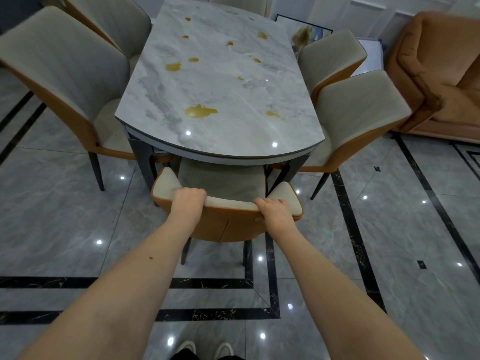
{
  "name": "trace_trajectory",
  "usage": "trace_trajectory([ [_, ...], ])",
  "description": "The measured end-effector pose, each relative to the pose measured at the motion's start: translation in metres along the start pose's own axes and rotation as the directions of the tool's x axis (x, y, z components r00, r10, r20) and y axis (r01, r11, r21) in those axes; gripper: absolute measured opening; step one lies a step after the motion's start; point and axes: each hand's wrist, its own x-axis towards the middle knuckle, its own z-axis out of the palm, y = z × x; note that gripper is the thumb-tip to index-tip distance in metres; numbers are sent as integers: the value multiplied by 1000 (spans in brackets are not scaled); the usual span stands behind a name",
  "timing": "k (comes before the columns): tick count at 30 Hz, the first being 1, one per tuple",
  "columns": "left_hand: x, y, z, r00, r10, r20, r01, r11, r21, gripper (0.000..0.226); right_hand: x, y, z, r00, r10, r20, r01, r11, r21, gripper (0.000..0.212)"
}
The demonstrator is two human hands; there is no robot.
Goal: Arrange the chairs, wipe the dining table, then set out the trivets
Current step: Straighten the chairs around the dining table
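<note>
Now left hand (pixel 189 199) and right hand (pixel 272 207) both grip the chair (pixel 228 224) backrest's top edge.

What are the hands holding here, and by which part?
Both the left hand and right hand grip the near chair by the top edge of its backrest.

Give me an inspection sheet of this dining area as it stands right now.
Surface: marble-look dining table, bare top with gold patches and ceiling-light reflections.
Job's things: near chair at the table's near end, seat tucked under; two chairs on the left side, two chairs on the right, one at the far end. No cloth or trivets seen.
Clutter: framed picture on the floor by the wall.
Grippers: left hand and right hand both grip the near chair's backrest top.
Cables: nothing seen.
Surroundings: glossy grey tiled floor with black inlay; orange sofa on the right.
</note>
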Motion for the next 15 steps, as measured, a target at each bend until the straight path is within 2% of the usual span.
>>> trace_trajectory([
  [9, -3, -3, 1, 1000, 15, -26, -16, 999, -34, 26, -4, -2, -1, 1000, 27, -3, -27, 1000, -5, 40],
  [15, -13, -4, 8, 995, 34, -90, -37, 999, -35, 54, -11, -10, 0, 993, 110, -45, -112, 993, -41, 46],
])
